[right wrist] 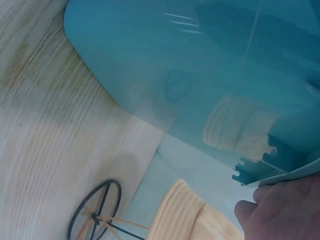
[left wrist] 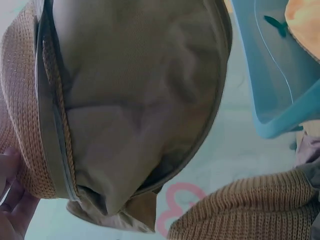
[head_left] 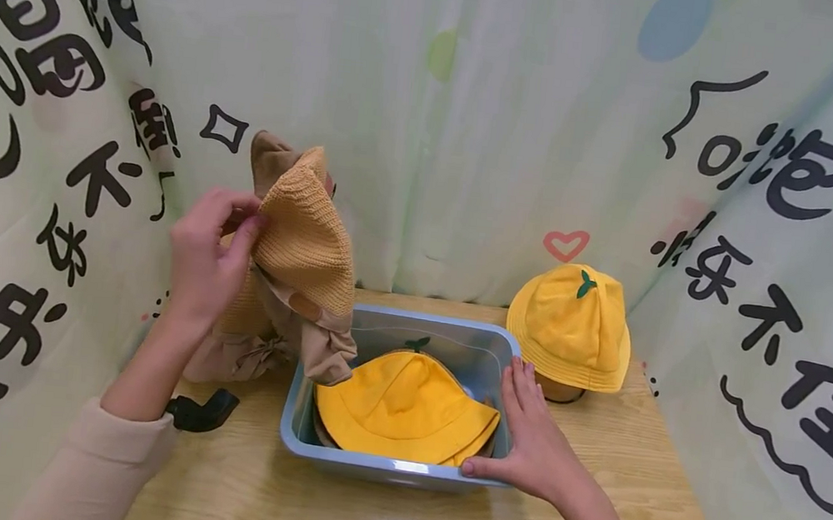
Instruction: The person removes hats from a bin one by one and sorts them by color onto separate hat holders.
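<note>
My left hand [head_left: 209, 261] pinches the edge of a tan knitted hat [head_left: 311, 229] between thumb and fingers, raised left of the blue plastic bin [head_left: 412, 465]. In the left wrist view, the underside of its brown cloth brim [left wrist: 135, 90] fills much of the frame. Inside the bin lies a yellow bucket hat [head_left: 402, 409] with a green sprout on top. My right hand [head_left: 538, 439] holds the bin's right front corner, thumb on the front rim and fingers along the right rim.
Behind the bin's right side, another yellow sprout hat [head_left: 568, 325] sits on a stand with a black wire base [right wrist: 95, 212]. A second knitted hat [left wrist: 250, 205] stands left of the bin, partly hidden. Printed curtains [head_left: 474, 132] enclose the wooden table [head_left: 316, 518].
</note>
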Motion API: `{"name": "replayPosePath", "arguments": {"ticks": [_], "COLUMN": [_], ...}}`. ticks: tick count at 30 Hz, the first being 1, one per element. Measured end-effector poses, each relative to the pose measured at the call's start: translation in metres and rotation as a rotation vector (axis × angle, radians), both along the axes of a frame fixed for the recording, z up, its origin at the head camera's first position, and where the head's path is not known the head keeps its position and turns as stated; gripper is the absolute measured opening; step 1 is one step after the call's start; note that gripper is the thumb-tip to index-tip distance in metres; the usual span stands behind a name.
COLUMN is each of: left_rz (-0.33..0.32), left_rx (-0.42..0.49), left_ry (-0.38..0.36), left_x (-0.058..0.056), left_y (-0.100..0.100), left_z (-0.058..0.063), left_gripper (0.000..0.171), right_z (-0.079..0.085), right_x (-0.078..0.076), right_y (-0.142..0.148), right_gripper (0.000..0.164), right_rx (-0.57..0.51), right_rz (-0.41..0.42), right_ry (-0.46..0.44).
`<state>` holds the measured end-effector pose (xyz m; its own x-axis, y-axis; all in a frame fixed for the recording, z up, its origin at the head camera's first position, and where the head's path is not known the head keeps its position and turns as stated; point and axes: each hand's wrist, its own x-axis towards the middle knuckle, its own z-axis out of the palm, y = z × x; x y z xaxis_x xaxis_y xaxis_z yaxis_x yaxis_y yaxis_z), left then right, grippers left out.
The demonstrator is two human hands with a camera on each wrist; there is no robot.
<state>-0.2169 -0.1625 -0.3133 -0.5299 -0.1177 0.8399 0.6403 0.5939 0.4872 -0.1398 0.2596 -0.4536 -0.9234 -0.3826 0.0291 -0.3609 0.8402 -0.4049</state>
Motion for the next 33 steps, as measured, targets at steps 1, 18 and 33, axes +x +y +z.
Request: {"name": "replayPosePath", "arguments": {"ticks": [1,18,33], "left_rz": [0.009,0.089,0.069], "left_rx": [0.002,0.112,0.085], "left_ry": [0.001,-0.070,-0.178], "left_x": [-0.001,-0.017,-0.035], "left_y": [-0.002,-0.026,-0.037], "left_z": [-0.001,-0.002,-0.029], "left_gripper": [0.004,0.008,0.005], "right_z": [0.000,-0.001,-0.001], "right_x": [0.000,0.000,0.001], "right_y": [0.000,-0.001,-0.001], "right_gripper": [0.139,0.137,0.136], "right_rx": [-0.001,-0.013,0.011], "right_rz": [0.000,0.008,0.012], "right_ry": [-0.002,0.007,0.000]}}
